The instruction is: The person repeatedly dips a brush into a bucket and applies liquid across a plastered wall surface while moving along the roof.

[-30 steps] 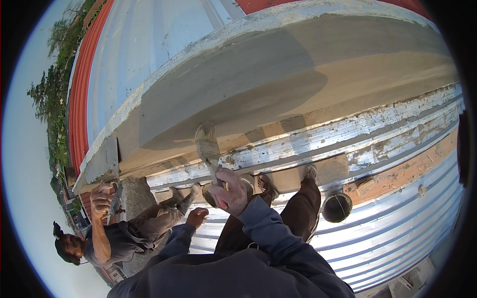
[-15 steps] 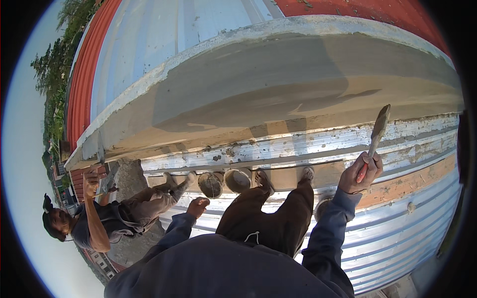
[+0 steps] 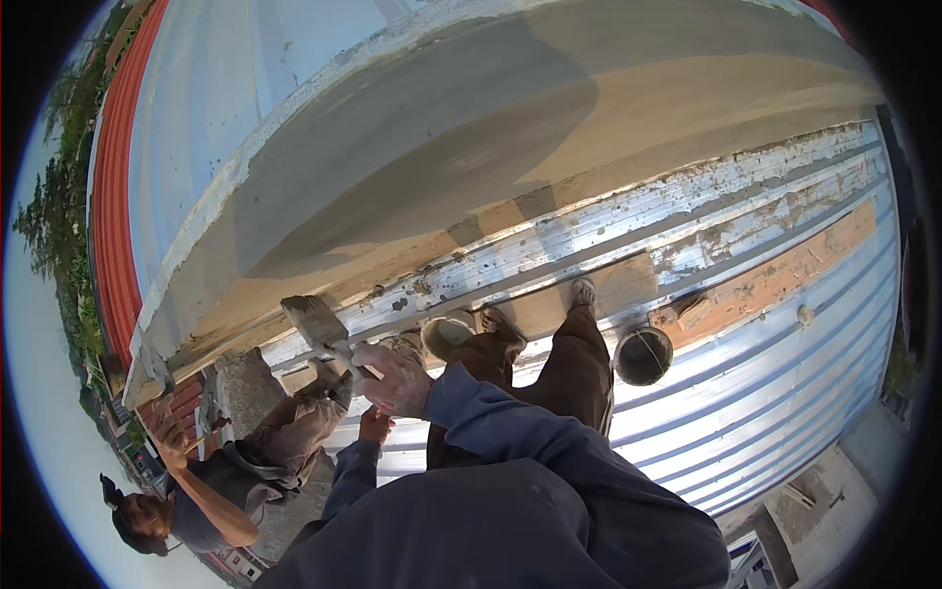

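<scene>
My right hand (image 3: 397, 381) reaches across my body to the left and is wrapped round a trowel. The trowel's grey, mortar-smeared blade (image 3: 314, 320) points away toward the foot of the plastered wall (image 3: 432, 147); whether it touches the wall I cannot tell. Close below that hand is my left hand (image 3: 375, 425), its fingers curled in; what they hold, if anything, is hidden. Smooth, damp-looking plaster covers the wall's face, and a shadow falls over part of it.
Buckets stand near my feet, one (image 3: 448, 334) to their left and another (image 3: 644, 355) to their right. An orange-brown board (image 3: 775, 275) lies on the corrugated metal roofing (image 3: 746, 402). At the left, a co-worker (image 3: 221, 496) holds a hand up by the wall's end.
My right hand has swung from far right to left with the trowel, ending beside my left hand. My view has turned, and the right bucket now shows fully.
</scene>
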Action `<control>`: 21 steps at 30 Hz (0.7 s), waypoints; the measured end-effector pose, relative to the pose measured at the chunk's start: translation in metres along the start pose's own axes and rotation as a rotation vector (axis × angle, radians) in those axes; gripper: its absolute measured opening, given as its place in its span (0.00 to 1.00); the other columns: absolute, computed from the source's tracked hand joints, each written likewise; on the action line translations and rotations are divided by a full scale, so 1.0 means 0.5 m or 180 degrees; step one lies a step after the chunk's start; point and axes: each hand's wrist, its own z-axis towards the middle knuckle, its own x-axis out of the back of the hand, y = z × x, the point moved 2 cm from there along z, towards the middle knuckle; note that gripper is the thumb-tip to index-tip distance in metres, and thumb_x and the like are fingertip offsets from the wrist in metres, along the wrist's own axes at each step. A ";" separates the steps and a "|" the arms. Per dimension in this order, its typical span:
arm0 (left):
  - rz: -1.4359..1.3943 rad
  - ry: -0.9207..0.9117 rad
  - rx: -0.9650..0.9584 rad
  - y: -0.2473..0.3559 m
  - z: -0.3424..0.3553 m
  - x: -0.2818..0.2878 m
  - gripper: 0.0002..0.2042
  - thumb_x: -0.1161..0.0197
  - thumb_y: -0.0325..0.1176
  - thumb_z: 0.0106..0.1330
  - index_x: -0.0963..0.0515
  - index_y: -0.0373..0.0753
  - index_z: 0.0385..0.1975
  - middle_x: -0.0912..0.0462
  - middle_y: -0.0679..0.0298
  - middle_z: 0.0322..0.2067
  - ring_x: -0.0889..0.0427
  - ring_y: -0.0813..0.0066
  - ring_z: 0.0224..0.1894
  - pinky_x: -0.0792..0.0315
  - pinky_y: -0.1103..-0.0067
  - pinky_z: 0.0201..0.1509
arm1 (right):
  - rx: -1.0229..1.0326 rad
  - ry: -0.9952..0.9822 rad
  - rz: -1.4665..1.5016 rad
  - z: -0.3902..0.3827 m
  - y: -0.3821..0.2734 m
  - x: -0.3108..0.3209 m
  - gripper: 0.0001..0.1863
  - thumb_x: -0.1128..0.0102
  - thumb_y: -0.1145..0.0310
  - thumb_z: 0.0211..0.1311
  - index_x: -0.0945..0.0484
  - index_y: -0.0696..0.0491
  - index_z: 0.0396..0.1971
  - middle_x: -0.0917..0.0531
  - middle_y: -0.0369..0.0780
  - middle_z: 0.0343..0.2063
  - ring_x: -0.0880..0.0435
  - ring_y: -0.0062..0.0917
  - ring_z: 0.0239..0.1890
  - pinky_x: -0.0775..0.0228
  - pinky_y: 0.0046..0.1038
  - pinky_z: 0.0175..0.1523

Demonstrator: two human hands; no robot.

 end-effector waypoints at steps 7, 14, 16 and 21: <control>0.0287 -0.0298 0.0027 0.021 0.034 -0.033 0.16 0.38 0.45 0.64 0.20 0.40 0.43 0.15 0.65 0.35 0.21 0.78 0.27 0.28 0.78 0.28 | -0.1875 0.1592 -0.0935 -0.197 0.087 0.257 0.09 0.34 0.77 0.50 0.22 0.51 0.33 0.24 0.43 0.42 0.19 0.40 0.37 0.25 0.34 0.40; 0.0526 -0.0481 -0.0135 0.147 0.066 -0.052 0.14 0.39 0.42 0.65 0.21 0.41 0.45 0.16 0.66 0.36 0.22 0.79 0.26 0.28 0.79 0.27 | -0.2951 0.5106 0.0556 -0.527 0.146 0.526 0.13 0.35 0.66 0.62 0.20 0.58 0.42 0.17 0.35 0.33 0.20 0.17 0.34 0.27 0.22 0.42; 0.0565 -0.0546 -0.0112 0.188 0.061 -0.063 0.15 0.39 0.42 0.65 0.22 0.40 0.46 0.16 0.66 0.37 0.22 0.79 0.27 0.29 0.80 0.28 | -0.3085 0.5200 0.0273 -0.592 0.148 0.551 0.16 0.36 0.64 0.63 0.21 0.59 0.46 0.17 0.37 0.35 0.20 0.17 0.33 0.27 0.21 0.41; 0.0988 -0.0710 -0.0320 0.286 0.029 -0.122 0.17 0.40 0.43 0.66 0.24 0.40 0.49 0.16 0.66 0.39 0.22 0.80 0.29 0.28 0.79 0.31 | -0.3488 0.5467 0.0539 -0.681 0.153 0.536 0.19 0.35 0.64 0.63 0.21 0.58 0.49 0.16 0.36 0.35 0.18 0.18 0.35 0.24 0.20 0.43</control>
